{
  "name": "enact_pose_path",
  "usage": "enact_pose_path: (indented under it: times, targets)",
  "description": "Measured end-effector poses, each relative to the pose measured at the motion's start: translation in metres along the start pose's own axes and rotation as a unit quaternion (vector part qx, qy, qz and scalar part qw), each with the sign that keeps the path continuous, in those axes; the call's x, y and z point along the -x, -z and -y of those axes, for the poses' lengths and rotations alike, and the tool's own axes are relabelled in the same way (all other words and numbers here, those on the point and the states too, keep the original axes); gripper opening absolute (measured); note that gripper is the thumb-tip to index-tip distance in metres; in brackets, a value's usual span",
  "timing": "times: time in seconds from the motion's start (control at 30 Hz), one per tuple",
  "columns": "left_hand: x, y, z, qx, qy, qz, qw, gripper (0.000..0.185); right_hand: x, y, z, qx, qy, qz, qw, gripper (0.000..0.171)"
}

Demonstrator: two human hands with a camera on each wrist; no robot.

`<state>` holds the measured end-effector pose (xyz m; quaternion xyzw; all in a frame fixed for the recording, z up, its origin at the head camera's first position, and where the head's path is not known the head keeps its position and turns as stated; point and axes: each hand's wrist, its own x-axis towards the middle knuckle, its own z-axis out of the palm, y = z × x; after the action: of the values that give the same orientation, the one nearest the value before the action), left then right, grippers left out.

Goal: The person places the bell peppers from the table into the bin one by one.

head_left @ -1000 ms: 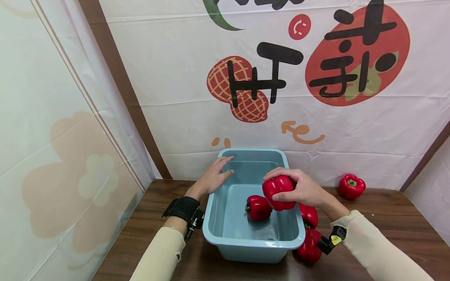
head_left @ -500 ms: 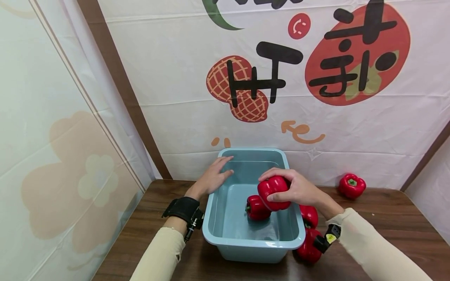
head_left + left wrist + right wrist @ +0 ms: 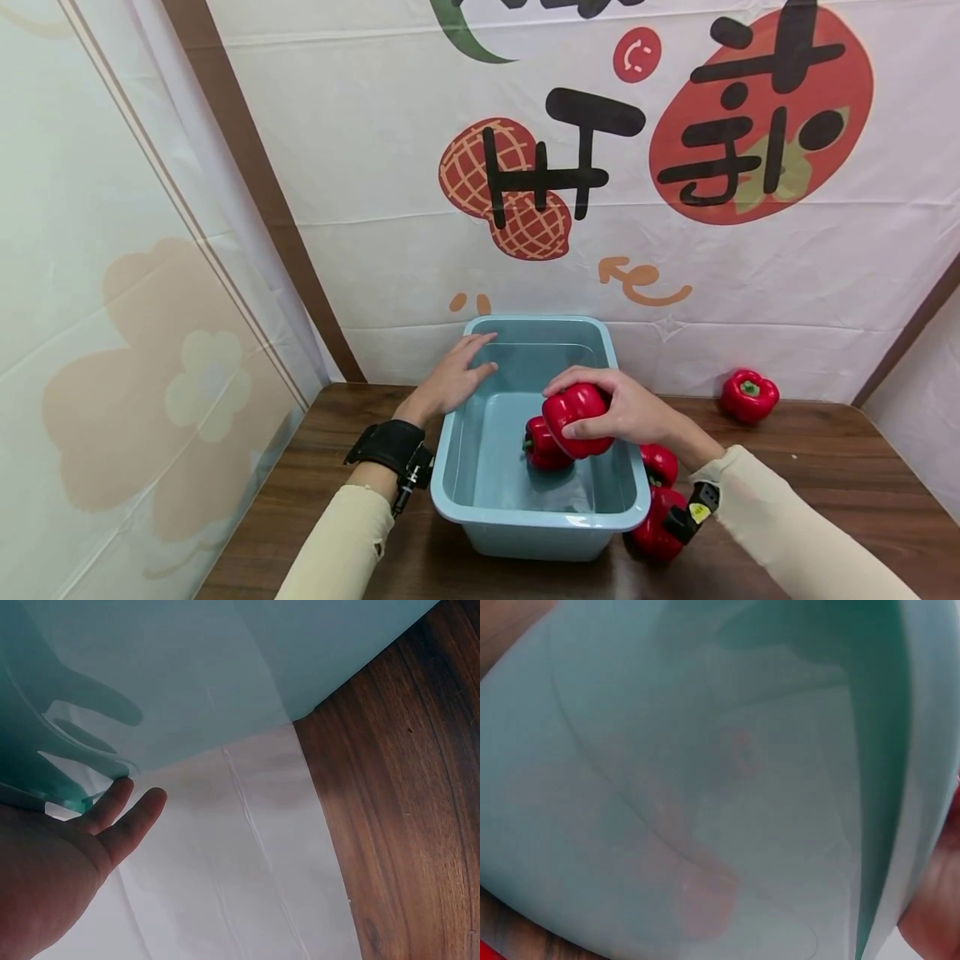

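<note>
In the head view my right hand (image 3: 630,408) grips a red bell pepper (image 3: 576,418) inside the light blue plastic basin (image 3: 543,521), thumb on the near side and fingers over the top. The held pepper overlaps another red bell pepper (image 3: 540,454) lying on the basin floor. My left hand (image 3: 452,377) rests on the basin's left rim with fingers extended. The left wrist view has the left hand's fingers (image 3: 124,821) against the basin's outer wall (image 3: 195,682). Most of the right wrist view is the basin wall (image 3: 705,787), which hides the hand's grip.
Two red peppers, a farther one (image 3: 658,463) and a nearer one (image 3: 658,525), lie against the basin's right side, partly hidden. Another pepper (image 3: 750,396) sits at the back right of the brown wooden table (image 3: 817,492). A printed cloth (image 3: 360,250) hangs behind the table.
My right hand has moved left and slightly down with the pepper, toward the one lying in the basin. The left hand stays at the rim.
</note>
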<state>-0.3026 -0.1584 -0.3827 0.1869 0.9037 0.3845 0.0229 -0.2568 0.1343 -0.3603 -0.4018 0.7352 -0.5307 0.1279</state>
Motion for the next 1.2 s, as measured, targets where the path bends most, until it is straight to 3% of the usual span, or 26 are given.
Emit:
enact_pose_path:
  times: [1.2]
  targets:
    - [-0.0028,-0.0004,0.0016,0.003,-0.008,0.004,1.0000,0.057,-0.0012,0.0022,-0.0049,0.032,-0.043,0.039,0.998,0.056]
